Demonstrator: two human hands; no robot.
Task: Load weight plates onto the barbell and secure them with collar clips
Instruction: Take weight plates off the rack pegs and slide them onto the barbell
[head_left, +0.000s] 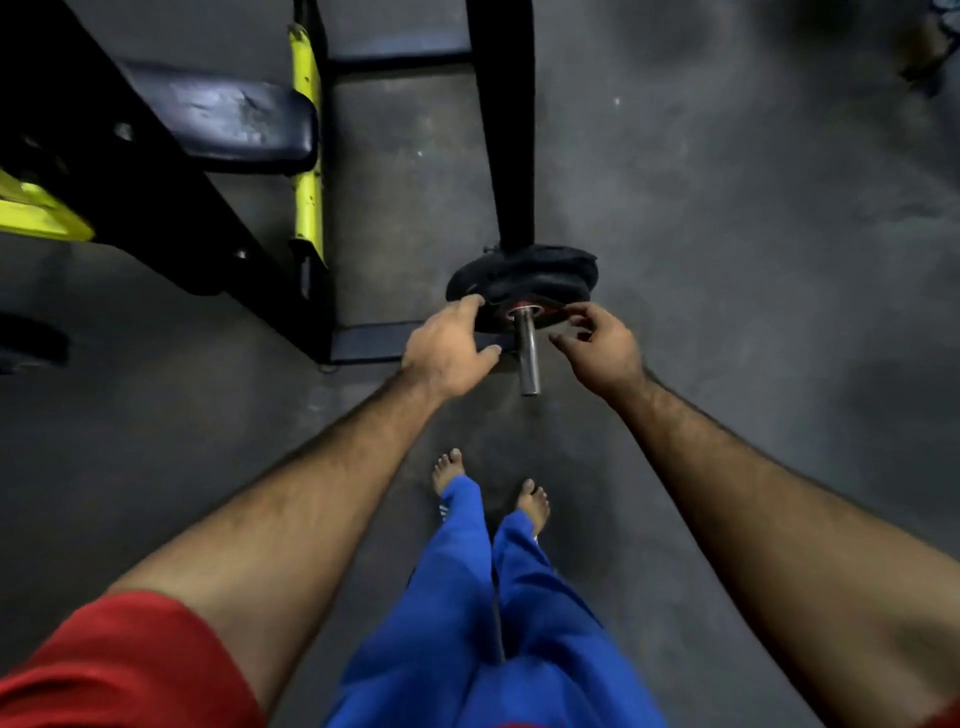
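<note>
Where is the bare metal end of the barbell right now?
In the head view, the barbell sleeve sticks out toward the person near the centre, between the left hand and right hand, just in front of the black weight plate.

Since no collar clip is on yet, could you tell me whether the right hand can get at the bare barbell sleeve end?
Probably yes: the right hand is open beside the barbell sleeve, with nothing between them.

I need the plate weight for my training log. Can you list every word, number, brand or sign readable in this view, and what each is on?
None can be read.
Weight plate: black face and red hub ring, too dark and blurred to show any number.
Bench pad: no print visible.
Blue trousers: pale marks near the ankles, illegible.
</note>
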